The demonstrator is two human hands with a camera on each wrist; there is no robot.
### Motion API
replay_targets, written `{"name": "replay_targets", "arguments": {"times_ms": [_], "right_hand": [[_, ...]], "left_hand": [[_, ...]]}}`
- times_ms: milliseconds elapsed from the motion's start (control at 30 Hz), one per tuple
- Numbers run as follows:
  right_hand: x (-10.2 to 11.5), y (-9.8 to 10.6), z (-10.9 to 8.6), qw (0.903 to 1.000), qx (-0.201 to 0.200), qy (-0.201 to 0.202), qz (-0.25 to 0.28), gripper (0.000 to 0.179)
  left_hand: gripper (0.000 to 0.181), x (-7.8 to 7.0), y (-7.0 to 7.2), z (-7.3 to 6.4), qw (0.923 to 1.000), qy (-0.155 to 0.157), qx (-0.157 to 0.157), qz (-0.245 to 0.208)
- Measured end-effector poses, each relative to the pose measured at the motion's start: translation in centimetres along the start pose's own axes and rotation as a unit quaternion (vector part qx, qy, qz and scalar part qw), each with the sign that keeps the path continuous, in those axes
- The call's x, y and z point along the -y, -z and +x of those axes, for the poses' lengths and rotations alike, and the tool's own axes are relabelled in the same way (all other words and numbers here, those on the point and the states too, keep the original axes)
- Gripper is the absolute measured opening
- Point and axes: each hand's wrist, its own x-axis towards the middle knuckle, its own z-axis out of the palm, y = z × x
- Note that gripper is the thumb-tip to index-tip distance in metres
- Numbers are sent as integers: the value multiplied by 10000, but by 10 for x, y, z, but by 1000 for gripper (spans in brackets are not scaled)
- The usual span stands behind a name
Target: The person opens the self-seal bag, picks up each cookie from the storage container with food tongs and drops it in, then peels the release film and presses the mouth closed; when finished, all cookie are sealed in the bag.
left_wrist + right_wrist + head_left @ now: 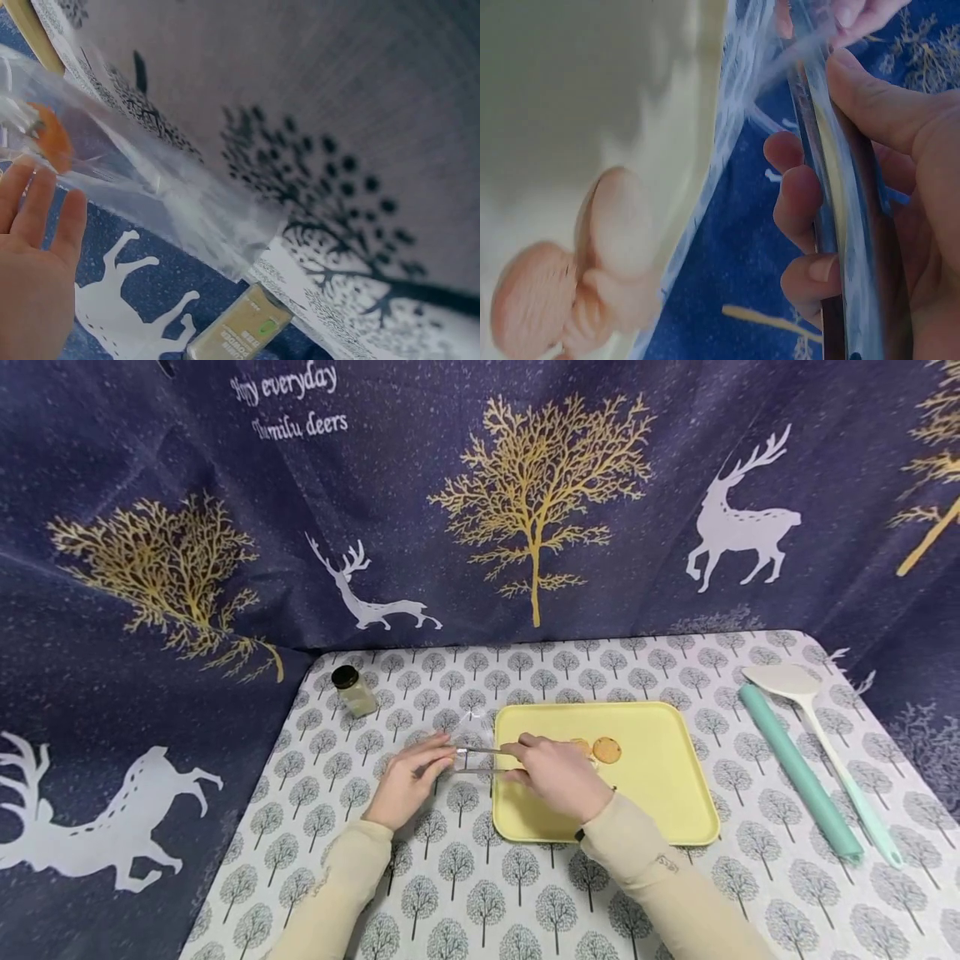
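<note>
My right hand (558,772) grips a pair of metal tongs (870,247), fingers curled round both arms, over the left part of a yellow tray (701,785). The tongs point left toward my left hand (411,779), which pinches a clear plastic bag (187,202) at its mouth. Inside the bag, in the left wrist view, an orange-brown cookie (54,139) shows by the tong tips. On the tray lie a round cookie (607,749) and others beside it, partly hidden by my right hand. Pale curled pieces (585,322) rest against them.
A dark-lidded powder jar (355,692) stands at the back left. Right of the tray lie a teal rolled cylinder (798,772) and a white-headed turner (832,735) with a pale green handle. A tree-print cloth (483,902) covers the table; a dark deer-print curtain (375,485) hangs behind.
</note>
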Motion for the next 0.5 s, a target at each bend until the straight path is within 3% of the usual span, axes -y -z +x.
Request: {"name": "replay_targets", "arguments": {"times_ms": [300,500], "right_hand": [[5,-9,9,9999,109,-50,-44,44],[4,-15,11,9999,104,-79,-41,44]], "left_hand": [[23,-3,0,-2,9996,214,-2,-180],[22,-2,1,-2,9994,178,14,-280]]}}
